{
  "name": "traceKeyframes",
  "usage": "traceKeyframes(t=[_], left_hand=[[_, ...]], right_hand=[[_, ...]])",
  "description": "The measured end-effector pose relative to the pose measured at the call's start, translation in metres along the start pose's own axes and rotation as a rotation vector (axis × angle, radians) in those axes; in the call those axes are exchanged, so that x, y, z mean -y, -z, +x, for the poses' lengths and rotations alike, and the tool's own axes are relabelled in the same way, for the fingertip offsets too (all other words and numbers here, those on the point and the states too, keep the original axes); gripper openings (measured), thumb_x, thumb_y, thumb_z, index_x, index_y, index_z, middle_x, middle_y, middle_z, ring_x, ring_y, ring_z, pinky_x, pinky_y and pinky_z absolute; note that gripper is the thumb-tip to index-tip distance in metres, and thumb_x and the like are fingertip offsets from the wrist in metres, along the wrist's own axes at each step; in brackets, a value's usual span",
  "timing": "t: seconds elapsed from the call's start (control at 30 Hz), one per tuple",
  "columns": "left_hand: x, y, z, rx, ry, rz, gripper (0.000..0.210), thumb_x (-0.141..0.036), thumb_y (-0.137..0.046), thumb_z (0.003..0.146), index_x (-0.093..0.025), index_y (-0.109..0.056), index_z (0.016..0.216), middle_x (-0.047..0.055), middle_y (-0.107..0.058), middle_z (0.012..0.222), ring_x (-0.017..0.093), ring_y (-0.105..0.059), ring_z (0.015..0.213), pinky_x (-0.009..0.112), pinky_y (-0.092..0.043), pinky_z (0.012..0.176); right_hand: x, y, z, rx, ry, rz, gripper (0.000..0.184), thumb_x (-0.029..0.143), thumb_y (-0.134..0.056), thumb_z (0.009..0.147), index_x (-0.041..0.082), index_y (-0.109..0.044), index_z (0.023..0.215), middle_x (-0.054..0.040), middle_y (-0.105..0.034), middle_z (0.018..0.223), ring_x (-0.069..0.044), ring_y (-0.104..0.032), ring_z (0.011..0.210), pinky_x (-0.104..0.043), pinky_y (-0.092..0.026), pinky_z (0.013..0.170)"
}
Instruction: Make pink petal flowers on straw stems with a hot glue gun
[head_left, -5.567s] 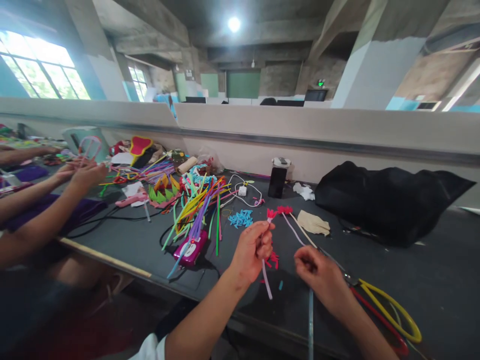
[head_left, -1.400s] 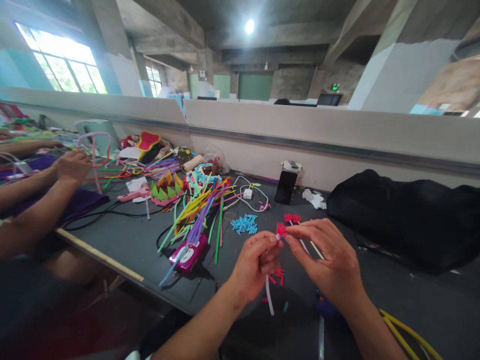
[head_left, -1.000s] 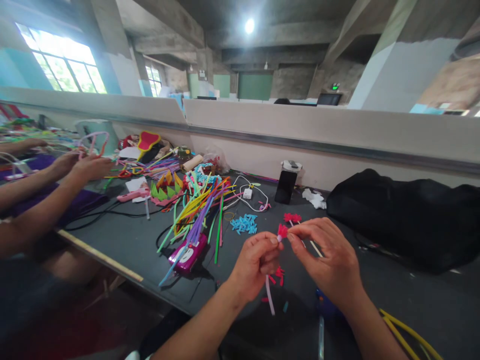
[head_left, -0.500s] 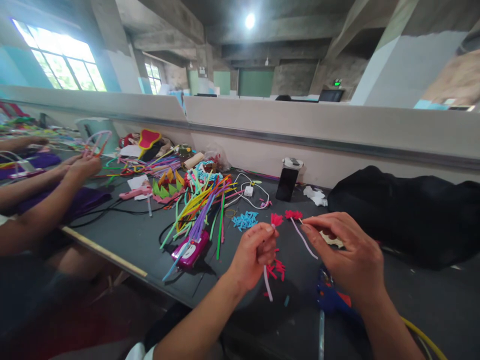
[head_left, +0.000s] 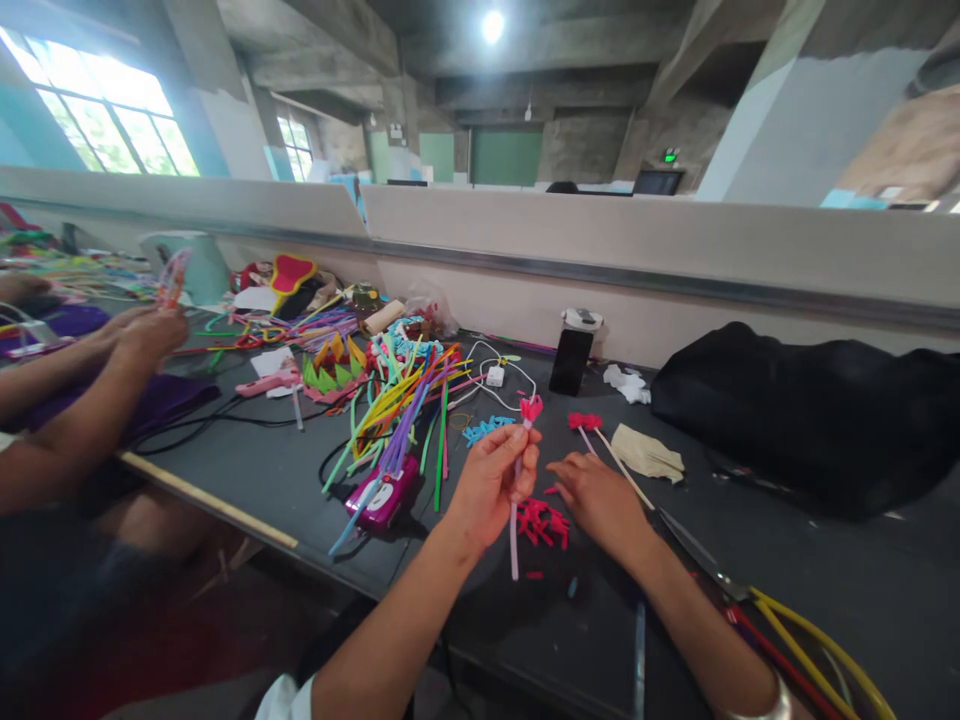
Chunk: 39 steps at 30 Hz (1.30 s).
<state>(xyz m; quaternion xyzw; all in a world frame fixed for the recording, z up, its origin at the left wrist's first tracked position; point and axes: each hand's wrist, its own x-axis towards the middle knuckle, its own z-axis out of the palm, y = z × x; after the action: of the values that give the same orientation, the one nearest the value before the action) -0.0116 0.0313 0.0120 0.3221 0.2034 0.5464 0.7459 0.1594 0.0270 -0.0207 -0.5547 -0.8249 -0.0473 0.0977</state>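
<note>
My left hand (head_left: 501, 470) is closed around the lilac stem of a pipe-cleaner flower (head_left: 530, 411), which stands upright with its pink-red tufted head above my fingers. My right hand (head_left: 600, 500) is low over the table, beside a small pile of short red pipe-cleaner pieces (head_left: 544, 523). One red piece (head_left: 553, 490) shows at its fingertips and appears pinched there. Just beyond lies a second red-headed flower (head_left: 583, 421), with a thin pale stick (head_left: 626, 470) beside it. Short blue pieces (head_left: 487, 430) lie behind my left hand.
Scissors with yellow handles (head_left: 739, 590) lie right of my right forearm. A black bag (head_left: 810, 420), a phone (head_left: 571, 362) and a beige cloth (head_left: 647, 453) are farther back. Long pipe cleaners (head_left: 401, 430) lie over a magenta box (head_left: 385, 497). At left, a co-worker's hands (head_left: 150, 335) work.
My right hand has moved left and down from the thin stick to the red pieces, leaving the stick on the table. My left hand has raised its flower slightly and shifted left.
</note>
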Motion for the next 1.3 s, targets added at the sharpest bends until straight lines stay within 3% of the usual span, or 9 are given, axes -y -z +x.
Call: traceKeyframes(t=[0.17,0.37,0.57,0.67,0.77,0.93,1.0,1.17,1.3], left_hand=[[0.003,-0.007,-0.005,0.024,0.039,-0.002,0.026,-0.034,-0.074,0.076,-0.011,-0.066,0.084,-0.004,-0.057,0.055,0.002,-0.041,0.032,0.016,-0.025,0.033],[0.004,-0.008,-0.008,0.068,0.040,-0.023,0.023,-0.033,-0.070,0.080,-0.011,-0.064,0.086,-0.003,-0.058,0.056,0.003,-0.040,0.033,0.016,-0.027,0.034],[0.004,-0.007,-0.008,0.089,0.051,-0.059,0.019,-0.031,-0.066,0.085,-0.012,-0.062,0.086,-0.005,-0.053,0.054,0.000,-0.031,0.033,0.015,-0.023,0.036],[0.005,-0.007,-0.008,0.077,0.071,-0.052,0.020,-0.032,-0.065,0.085,-0.013,-0.061,0.087,-0.004,-0.055,0.056,0.001,-0.033,0.033,0.016,-0.023,0.036],[0.008,-0.007,-0.007,0.069,0.084,-0.030,0.022,-0.035,-0.066,0.084,-0.013,-0.060,0.085,-0.004,-0.056,0.058,0.002,-0.037,0.034,0.017,-0.023,0.035],[0.012,-0.009,-0.007,0.063,0.063,-0.011,0.021,-0.035,-0.064,0.085,-0.015,-0.057,0.083,-0.002,-0.060,0.061,0.004,-0.041,0.034,0.017,-0.027,0.035],[0.013,-0.011,-0.008,0.055,0.075,0.004,0.021,-0.035,-0.063,0.086,-0.014,-0.058,0.083,-0.002,-0.060,0.060,0.004,-0.041,0.034,0.017,-0.027,0.035],[0.013,-0.015,-0.011,0.033,0.088,0.021,0.019,-0.033,-0.060,0.088,-0.014,-0.058,0.085,0.000,-0.061,0.059,0.005,-0.044,0.034,0.016,-0.028,0.035],[0.013,-0.015,-0.012,0.035,0.081,0.011,0.018,-0.031,-0.058,0.089,-0.014,-0.058,0.085,0.000,-0.062,0.059,0.005,-0.045,0.035,0.016,-0.030,0.037]], right_hand=[[0.007,-0.022,0.002,0.031,0.016,-0.033,0.023,0.012,-0.049,0.089,0.021,-0.068,0.080,-0.0069,-0.068,0.082,-0.021,-0.061,0.084,-0.030,-0.042,0.070],[0.010,-0.025,0.001,-0.007,-0.063,0.048,0.013,0.013,-0.053,0.084,0.017,-0.065,0.079,-0.0107,-0.069,0.080,-0.023,-0.064,0.080,-0.030,-0.043,0.067],[-0.010,0.008,0.005,-0.116,-0.118,0.322,0.014,0.022,-0.047,0.087,0.019,-0.061,0.084,-0.0004,-0.068,0.075,-0.014,-0.064,0.069,-0.024,-0.048,0.063],[-0.020,0.030,0.004,-0.220,-0.161,0.516,0.020,0.030,-0.049,0.089,0.017,-0.063,0.096,-0.0032,-0.071,0.083,-0.015,-0.067,0.075,-0.025,-0.050,0.065],[-0.021,0.050,-0.002,-0.324,-0.250,0.879,0.030,0.035,-0.058,0.085,0.018,-0.067,0.108,-0.0053,-0.072,0.083,-0.015,-0.065,0.067,-0.024,-0.047,0.055],[-0.005,0.068,-0.011,-0.341,-0.319,1.197,0.025,0.037,-0.070,0.079,0.020,-0.070,0.098,-0.0056,-0.074,0.083,-0.010,-0.054,0.051,-0.022,-0.040,0.045],[0.003,0.070,-0.012,-0.377,-0.307,1.199,0.022,0.037,-0.071,0.079,0.021,-0.071,0.094,-0.0051,-0.074,0.084,-0.011,-0.057,0.057,-0.023,-0.043,0.049],[0.012,0.069,-0.010,-0.558,-0.184,0.942,0.010,0.034,-0.072,0.079,0.026,-0.074,0.084,-0.0025,-0.070,0.095,-0.014,-0.060,0.073,-0.026,-0.044,0.059],[0.014,0.071,-0.012,-0.642,-0.272,0.925,0.011,0.034,-0.071,0.080,0.026,-0.074,0.088,-0.0008,-0.070,0.087,-0.013,-0.060,0.070,-0.027,-0.047,0.062]])
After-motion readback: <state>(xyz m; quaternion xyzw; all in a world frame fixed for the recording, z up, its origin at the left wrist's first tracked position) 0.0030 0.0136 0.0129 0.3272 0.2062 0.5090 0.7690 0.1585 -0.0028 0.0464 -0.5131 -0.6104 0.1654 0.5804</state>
